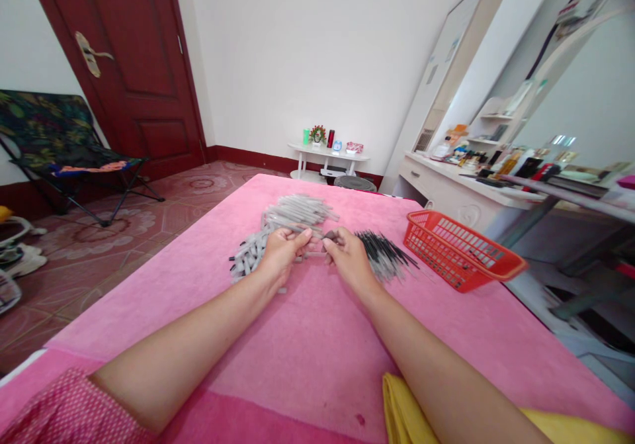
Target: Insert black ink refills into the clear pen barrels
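My left hand (pixel 282 253) and my right hand (pixel 348 252) are close together above the pink-covered table (pixel 302 338), fingertips almost meeting. The left thumb and fingers pinch a slender greyish tube, like a pen barrel, mostly covered by the fingers. My right hand is closed in a pinch too; what it holds is small and too blurred to name. Just beyond the hands lies a heap of pale translucent tubes (pixel 300 210). Beside my left hand is a pile of similar tubes with black ends (pixel 248 253). Thin black-and-clear sticks (pixel 384 252), resembling pen refills, lie right of my right hand.
An orange-red plastic basket (pixel 461 245) stands at the table's right side. Yellow cloth (pixel 404 407) lies under my right forearm. A crowded dressing table (pixel 456 176) is at right, a folding chair (pixel 74 139) at left, and a small white shelf (pixel 327 153) behind.
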Available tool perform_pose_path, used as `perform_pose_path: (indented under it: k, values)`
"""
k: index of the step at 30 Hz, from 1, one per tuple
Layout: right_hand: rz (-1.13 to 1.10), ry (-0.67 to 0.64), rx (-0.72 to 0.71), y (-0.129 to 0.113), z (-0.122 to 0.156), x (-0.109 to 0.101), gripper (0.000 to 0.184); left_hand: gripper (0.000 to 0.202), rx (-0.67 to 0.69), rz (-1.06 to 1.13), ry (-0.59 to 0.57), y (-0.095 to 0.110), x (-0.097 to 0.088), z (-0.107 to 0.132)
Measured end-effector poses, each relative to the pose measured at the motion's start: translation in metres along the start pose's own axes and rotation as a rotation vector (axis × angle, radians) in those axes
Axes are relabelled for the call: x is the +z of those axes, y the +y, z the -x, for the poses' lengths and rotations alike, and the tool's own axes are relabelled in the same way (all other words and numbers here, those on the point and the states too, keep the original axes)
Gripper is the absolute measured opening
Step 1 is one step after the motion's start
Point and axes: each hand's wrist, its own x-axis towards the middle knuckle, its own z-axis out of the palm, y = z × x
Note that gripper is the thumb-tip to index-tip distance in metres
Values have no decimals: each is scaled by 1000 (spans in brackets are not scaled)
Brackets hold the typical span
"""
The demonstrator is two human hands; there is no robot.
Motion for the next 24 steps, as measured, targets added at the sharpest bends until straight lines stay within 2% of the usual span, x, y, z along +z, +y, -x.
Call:
perform_pose_path:
  k: [4,8,13,17,22,24]
  values:
    - [87,-29,-25,4,0,-3,41,29,8,7,-50,1,0,1]
    - [99,20,-48,5,-1,-4,28,29,8,2,-31,1,-1,0]
    - [64,-34,-5,2,-1,-3,41,26,10,-17,-62,-1,-2,0]
    - [18,13,-18,-1,0,-3,28,25,16,-17,-50,-1,-2,1]
    - [31,-27,3,-1,0,-3,40,26,14,-28,-72,-1,-1,1]
    - [34,-2,-12,0,0,-3,35,27,22,-32,-67,0,-1,1]
